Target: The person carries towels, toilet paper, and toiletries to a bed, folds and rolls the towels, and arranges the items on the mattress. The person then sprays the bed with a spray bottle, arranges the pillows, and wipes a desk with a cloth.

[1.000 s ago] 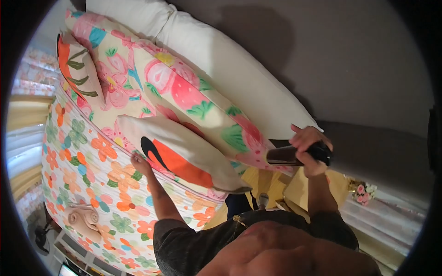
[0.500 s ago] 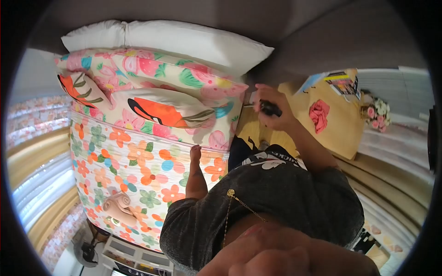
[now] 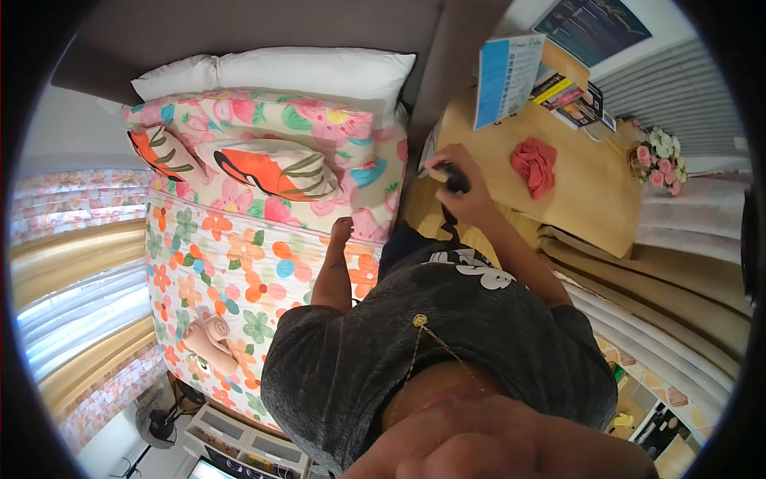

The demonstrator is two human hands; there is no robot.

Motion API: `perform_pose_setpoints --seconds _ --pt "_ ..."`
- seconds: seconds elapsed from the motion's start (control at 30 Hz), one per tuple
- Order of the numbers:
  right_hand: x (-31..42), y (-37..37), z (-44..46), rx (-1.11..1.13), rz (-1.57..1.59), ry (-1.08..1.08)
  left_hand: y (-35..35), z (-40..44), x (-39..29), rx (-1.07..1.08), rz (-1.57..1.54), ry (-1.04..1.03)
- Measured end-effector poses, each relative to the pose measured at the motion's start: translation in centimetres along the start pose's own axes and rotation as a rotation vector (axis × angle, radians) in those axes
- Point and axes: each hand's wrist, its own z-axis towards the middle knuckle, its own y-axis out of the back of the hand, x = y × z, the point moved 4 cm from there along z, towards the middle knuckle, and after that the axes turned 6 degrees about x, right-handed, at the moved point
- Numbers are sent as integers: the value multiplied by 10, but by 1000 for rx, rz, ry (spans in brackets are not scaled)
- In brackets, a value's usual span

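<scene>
Beside the bed, my right hand point(image 3: 469, 194) is wrapped round a small black handheld object point(image 3: 456, 179) with a pale part at its left end; its exact kind is not clear. This hand is raised near the front edge of the wooden desk point(image 3: 586, 195). A crumpled pinkish-red cloth point(image 3: 535, 166) lies on the desk, apart from the hand. Over the bed's right side, my left hand point(image 3: 341, 231) has its fingers curled in, and nothing shows in it. Below it spreads the floral bedspread point(image 3: 257, 291).
White pillows point(image 3: 311, 70), floral pillows and orange-print cushions point(image 3: 267, 169) line the headboard. A rolled beige towel point(image 3: 211, 343) lies on the bed. Books point(image 3: 562, 100), a blue-and-white board point(image 3: 508, 78) and a flower vase point(image 3: 658, 162) stand on the desk. Curtains hang on both sides.
The view has turned toward the desk, showing more of the board, books and a wall picture. My right hand keeps the black object, now tilted differently. My left hand stays curled over the bed.
</scene>
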Motion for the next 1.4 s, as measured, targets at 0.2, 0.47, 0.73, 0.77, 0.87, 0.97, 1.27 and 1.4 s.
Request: perform_pose_setpoints --seconds 0.2,0.47,0.73,0.77,0.87,0.97,1.27,1.4 --pt "15 37 -80 -12 -290 109 -97 -29 6 293 572 -159" --pt "21 64 -138 87 -248 159 -170 -68 25 409 810 -286" --pt "17 152 -216 -175 -308 -75 -157 -74 16 701 1192 -77" --pt "28 175 -245 -290 -330 -141 -156 -59 5 753 1216 -27" --pt "28 235 -385 -994 -504 -507 -180 -24 -48 882 1322 117" --pt "112 221 -531 -1733 -948 -591 -219 8 -92 953 1438 292" --pt "278 167 -585 -2230 -1298 595 -414 10 -123 1169 1628 627" --pt "254 234 -626 -2095 -1017 455 -524 -91 -102 1283 1514 323"
